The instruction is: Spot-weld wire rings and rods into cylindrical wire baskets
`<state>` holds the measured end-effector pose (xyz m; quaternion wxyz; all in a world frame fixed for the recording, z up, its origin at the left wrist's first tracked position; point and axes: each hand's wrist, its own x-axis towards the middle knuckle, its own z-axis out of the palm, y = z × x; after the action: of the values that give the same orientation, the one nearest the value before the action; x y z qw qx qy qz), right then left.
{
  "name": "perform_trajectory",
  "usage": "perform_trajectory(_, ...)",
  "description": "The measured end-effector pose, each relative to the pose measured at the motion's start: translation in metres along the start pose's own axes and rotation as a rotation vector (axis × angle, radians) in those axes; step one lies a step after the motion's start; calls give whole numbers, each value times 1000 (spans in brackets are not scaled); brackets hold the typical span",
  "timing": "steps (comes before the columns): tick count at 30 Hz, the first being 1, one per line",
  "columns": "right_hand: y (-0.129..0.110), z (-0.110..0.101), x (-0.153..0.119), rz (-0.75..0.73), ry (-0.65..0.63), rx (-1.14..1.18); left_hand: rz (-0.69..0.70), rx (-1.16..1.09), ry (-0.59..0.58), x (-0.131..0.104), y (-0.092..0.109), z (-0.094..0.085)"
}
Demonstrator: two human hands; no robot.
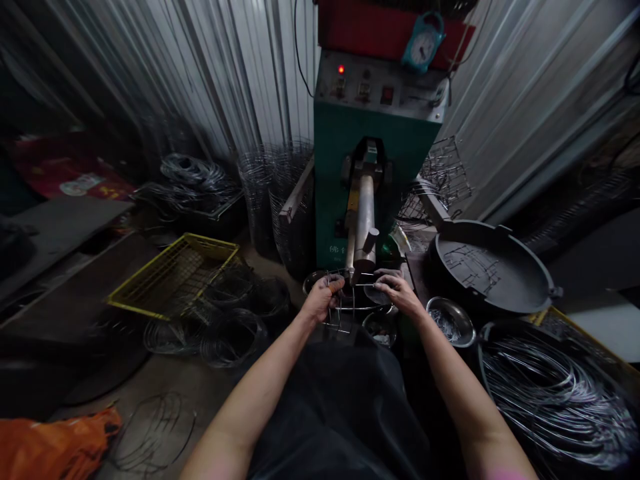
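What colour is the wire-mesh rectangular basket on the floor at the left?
The rectangular wire-mesh basket is yellow, best seen in the head view.

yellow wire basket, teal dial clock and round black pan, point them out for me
yellow wire basket (pixel 146 311), head view, on its near rim
teal dial clock (pixel 423 44), head view, on its face
round black pan (pixel 520 265), head view, on its inner floor

Overall exposure low; shadows deep below and beside green machine (pixel 330 153). Corrugated wall (pixel 260 60) behind machine palest, greyish — light source not visible. Red indicator lamp (pixel 341 69) on machine's panel glowing. Dull glints on wire coils (pixel 555 393) right of machine. Edges stretched, soft — wide-angle distortion; hands' fine detail lost in dimness.
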<state>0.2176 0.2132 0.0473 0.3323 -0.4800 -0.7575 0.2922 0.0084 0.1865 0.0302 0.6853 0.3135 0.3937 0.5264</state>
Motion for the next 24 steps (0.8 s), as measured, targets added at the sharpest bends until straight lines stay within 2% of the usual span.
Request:
perform_trajectory(5, 0, 1, 0, 3, 30, 10, 6, 24, -14, 1, -3, -4)
perform_trajectory(9, 18, -4, -16, -1, 187, -19, 37, 49, -20, -10, -11, -11)
perform_trajectory(12, 46, 0, -39, 128, 272, 63, 65, 110, -46, -22, -20, -16)
perform_trajectory(15, 66, 13, -65, 282, 309, 271, 112, 125, 21, -33, -24, -15)
perform_trajectory(17, 65, 23, -84, 355, 301, 418, 104, 76, 60, -41, -21, -12)
perform_trajectory(19, 53, 30, -105, 377, 298, 563, 71, -7, 73, -48, -17, -9)
perform_trajectory(22, 32, 32, -137, 303, 344, 741, 45, -121, 79, -55, -12, -6)
perform_trajectory(24, 26, 32, -150, 273, 342, 778, 52, -138, 86, -56, -14, -8)
